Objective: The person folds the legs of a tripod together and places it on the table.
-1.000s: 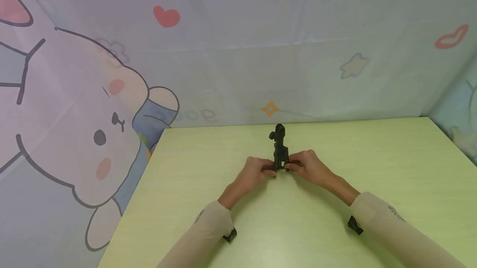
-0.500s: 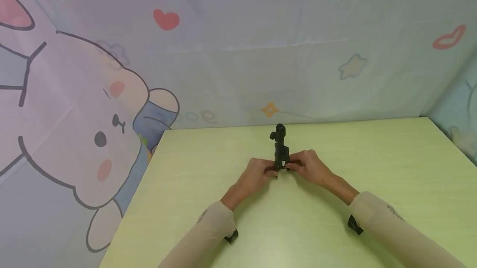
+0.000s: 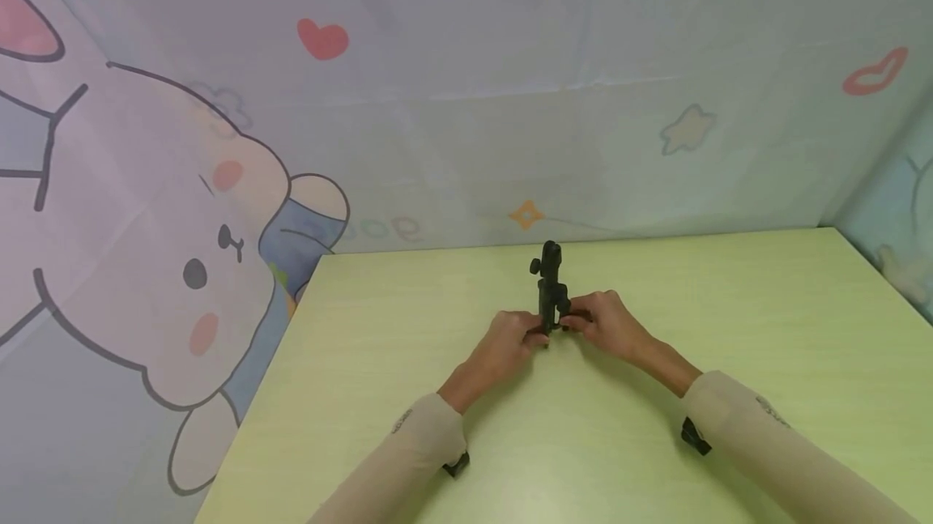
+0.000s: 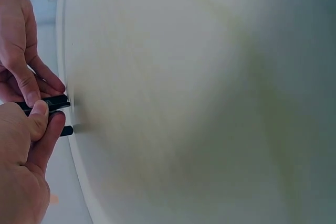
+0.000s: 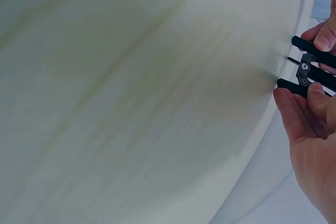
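So, black tripod-like stand (image 3: 551, 281) caught right between two hands, each one pinching a leg.
It's standing roughly upright over the pale yellow-green table (image 3: 576, 435), toward the back edge, with the left hand (image 3: 503, 344) at its lower left and the right hand (image 3: 614, 327) at its lower right; most of it sticks up above both sets of fingers. Neither hand's spread wide: thumb and fingers are closed down on the legs near the bottom. The right wrist view shows it best, with the right hand's thumb and fingers nipping the near leg (image 5: 294, 88), a small metal bracket (image 5: 304, 70) just beside that grip, and the left hand on the far leg (image 5: 311, 49). Can't tell if the feet touch the tabletop, tbh.
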`<state>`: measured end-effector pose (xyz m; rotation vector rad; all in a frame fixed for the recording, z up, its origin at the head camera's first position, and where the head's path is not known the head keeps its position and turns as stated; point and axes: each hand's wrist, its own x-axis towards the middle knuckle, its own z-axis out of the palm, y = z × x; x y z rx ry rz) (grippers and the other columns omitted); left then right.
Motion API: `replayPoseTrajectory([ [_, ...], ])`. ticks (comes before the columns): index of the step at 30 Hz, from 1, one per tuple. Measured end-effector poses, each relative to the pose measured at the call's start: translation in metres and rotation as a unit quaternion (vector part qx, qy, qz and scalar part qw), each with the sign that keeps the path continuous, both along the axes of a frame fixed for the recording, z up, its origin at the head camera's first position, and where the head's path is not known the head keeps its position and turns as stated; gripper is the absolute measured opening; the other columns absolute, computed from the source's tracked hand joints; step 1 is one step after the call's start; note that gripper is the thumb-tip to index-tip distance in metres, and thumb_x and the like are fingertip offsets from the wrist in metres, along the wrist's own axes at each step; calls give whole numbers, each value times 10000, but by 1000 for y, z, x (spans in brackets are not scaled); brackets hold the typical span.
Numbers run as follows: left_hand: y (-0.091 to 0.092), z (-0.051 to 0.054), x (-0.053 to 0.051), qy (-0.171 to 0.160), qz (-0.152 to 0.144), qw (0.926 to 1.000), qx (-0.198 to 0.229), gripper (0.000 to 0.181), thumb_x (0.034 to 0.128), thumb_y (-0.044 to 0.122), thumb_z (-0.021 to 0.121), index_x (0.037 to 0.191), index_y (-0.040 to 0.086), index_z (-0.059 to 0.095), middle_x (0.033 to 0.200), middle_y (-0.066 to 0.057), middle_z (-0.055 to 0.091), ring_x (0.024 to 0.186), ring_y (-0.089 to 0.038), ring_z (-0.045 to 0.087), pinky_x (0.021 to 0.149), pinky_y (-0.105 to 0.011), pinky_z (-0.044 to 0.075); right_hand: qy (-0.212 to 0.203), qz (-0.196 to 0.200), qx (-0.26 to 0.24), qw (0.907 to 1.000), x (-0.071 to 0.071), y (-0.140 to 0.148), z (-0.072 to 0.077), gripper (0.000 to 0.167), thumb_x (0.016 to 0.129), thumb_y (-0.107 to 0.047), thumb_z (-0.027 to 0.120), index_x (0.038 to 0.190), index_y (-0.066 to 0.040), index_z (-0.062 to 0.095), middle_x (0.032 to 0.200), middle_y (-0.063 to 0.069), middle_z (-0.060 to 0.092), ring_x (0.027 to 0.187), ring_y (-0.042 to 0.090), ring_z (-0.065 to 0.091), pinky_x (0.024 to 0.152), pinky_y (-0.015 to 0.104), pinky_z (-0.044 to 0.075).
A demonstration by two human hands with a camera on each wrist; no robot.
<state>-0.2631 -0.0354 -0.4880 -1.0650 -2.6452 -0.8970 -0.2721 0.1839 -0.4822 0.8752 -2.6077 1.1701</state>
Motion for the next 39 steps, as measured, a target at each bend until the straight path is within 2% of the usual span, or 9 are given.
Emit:
replayPoseTrajectory([
  [7, 0, 0, 1, 139, 23, 9999, 79, 197, 928, 39, 776, 1113, -28, 777, 966, -124, 773, 895, -185, 742, 756, -213, 573, 62, 18, -8, 10000, 1, 0, 1, 41, 902, 37, 773, 936, 50, 792, 783, 104, 755, 599, 45, 548, 517, 221, 447],
  [11, 0, 0, 2, 130, 124, 9997, 171, 160, 923, 40, 779, 1073, -16, 790, 953, -117, 778, 872, -168, 741, 741, -206, 568, 103, 4, -30, 9999, 3, -1, 0, 36, 901, 26, 778, 932, 36, 795, 771, 83, 751, 599, 35, 537, 520, 216, 447],
  [17, 2, -1, 1, 34, 435, 9989, 174, 64, 934, 66, 777, 942, 7, 801, 861, -58, 776, 725, -55, 649, 653, -151, 498, 228, -56, 22, 9997, 6, -1, -1, 37, 906, -13, 788, 914, 22, 791, 784, 50, 758, 645, 42, 587, 556, 226, 477],
  [22, 4, 2, 2, -147, 566, 9982, 143, 63, 942, 52, 770, 906, 4, 791, 819, -52, 763, 681, -30, 590, 622, -146, 476, 251, -65, 17, 9997, 6, -1, -1, 57, 915, -26, 783, 891, 25, 783, 803, 63, 763, 682, 76, 635, 591, 251, 513],
  [30, 5, 5, 3, -376, 700, 9966, 235, 67, 941, 30, 763, 882, 2, 781, 817, -55, 758, 677, -39, 564, 617, -156, 466, 90, -392, 212, 9990, 7, -8, 4, 50, 927, 5, 754, 882, 16, 773, 766, 42, 728, 649, 100, 542, 602, 270, 464],
  [33, 5, 6, 3, -695, 816, 9935, 390, 30, 939, 26, 763, 944, -3, 761, 873, -74, 764, 735, -70, 639, 659, -179, 510, -12, -470, 253, 9986, 8, -12, 7, 50, 942, 2, 737, 912, 24, 771, 809, 54, 744, 685, 112, 571, 633, 291, 482],
  [36, 4, 7, 2, -1142, 969, 9862, 701, 220, 933, 25, 771, 1132, -45, 708, 1037, -146, 742, 886, -160, 724, 750, -216, 567, -140, -477, 253, 9984, 10, -14, 9, 48, 948, 13, 727, 922, 18, 768, 838, 79, 753, 697, 121, 590, 637, 300, 496],
  [39, 4, 9, -1, -1405, 869, 9820, 911, 365, 936, -4, 758, 1280, -59, 651, 1197, -203, 701, 1034, -253, 738, 852, -250, 584, -193, -485, 235, 9984, 10, -15, 8, 50, 947, 20, 725, 931, 6, 770, 860, 91, 761, 705, 119, 595, 645, 298, 501],
])
